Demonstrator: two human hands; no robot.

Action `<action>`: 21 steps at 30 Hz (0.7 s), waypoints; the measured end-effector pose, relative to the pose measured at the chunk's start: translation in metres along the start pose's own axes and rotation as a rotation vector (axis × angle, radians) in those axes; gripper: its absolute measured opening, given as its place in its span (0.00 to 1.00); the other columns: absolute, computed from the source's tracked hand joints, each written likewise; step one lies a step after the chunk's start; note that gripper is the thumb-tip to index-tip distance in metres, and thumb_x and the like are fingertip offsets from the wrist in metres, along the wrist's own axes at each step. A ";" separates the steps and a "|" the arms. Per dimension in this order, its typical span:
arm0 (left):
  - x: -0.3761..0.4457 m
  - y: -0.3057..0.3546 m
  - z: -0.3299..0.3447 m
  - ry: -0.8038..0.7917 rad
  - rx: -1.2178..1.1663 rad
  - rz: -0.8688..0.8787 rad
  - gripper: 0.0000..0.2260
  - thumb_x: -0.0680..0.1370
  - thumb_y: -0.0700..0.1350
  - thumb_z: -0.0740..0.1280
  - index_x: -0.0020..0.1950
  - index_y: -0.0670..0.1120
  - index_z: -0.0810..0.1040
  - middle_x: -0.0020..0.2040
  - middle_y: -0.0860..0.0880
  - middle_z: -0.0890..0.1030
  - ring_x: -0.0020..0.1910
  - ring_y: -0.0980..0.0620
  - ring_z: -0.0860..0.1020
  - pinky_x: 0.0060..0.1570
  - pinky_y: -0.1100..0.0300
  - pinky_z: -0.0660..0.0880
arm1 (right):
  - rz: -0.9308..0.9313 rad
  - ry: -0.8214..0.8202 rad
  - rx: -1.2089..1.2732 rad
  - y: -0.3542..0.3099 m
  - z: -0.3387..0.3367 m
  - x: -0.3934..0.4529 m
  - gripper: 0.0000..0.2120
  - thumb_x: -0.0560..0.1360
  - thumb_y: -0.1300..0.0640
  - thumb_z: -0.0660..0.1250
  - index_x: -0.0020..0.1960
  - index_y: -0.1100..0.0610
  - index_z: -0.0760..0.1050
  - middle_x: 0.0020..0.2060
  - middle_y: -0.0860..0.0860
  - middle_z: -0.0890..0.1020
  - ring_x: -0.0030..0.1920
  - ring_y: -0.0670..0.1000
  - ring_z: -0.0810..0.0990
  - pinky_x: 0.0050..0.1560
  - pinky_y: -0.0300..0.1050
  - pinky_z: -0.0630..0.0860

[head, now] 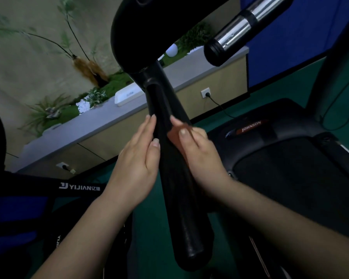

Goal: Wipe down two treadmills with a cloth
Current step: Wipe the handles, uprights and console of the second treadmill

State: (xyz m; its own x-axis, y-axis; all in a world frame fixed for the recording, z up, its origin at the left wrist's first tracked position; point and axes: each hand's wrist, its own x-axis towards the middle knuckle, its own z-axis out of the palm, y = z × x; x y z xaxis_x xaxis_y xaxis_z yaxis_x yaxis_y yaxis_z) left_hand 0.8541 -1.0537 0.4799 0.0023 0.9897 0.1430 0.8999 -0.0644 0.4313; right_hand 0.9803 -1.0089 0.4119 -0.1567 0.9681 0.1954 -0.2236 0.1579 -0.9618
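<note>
At the centre of the frame a padded black treadmill handlebar runs from the console down toward the bottom edge; the left hand lies flat against its left side, fingers straight and pressed together; the right hand pinches a small reddish-brown cloth against its right side; a black treadmill deck marked JOHNSON lies at right; a grey-topped counter with plants crosses the upper left.

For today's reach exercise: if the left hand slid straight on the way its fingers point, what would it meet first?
Probably the bulging black moulded joint above the long black padded treadmill handrail that the left hand lies against; depth is unclear.
</note>
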 end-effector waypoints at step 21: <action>0.035 -0.017 -0.002 -0.013 0.126 0.064 0.28 0.77 0.58 0.43 0.78 0.56 0.49 0.77 0.58 0.54 0.74 0.65 0.51 0.73 0.59 0.51 | -0.013 -0.052 0.084 0.010 0.000 0.008 0.19 0.73 0.38 0.56 0.63 0.36 0.72 0.58 0.50 0.74 0.57 0.37 0.75 0.56 0.25 0.65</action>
State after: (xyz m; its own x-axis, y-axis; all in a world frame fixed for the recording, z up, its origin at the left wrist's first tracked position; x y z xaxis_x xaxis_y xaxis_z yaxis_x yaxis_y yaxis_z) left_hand 0.8377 -1.0179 0.4793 0.0665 0.9857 0.1549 0.9453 -0.1119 0.3064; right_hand 0.9767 -1.0001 0.4039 -0.2023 0.9543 0.2198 -0.3051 0.1518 -0.9401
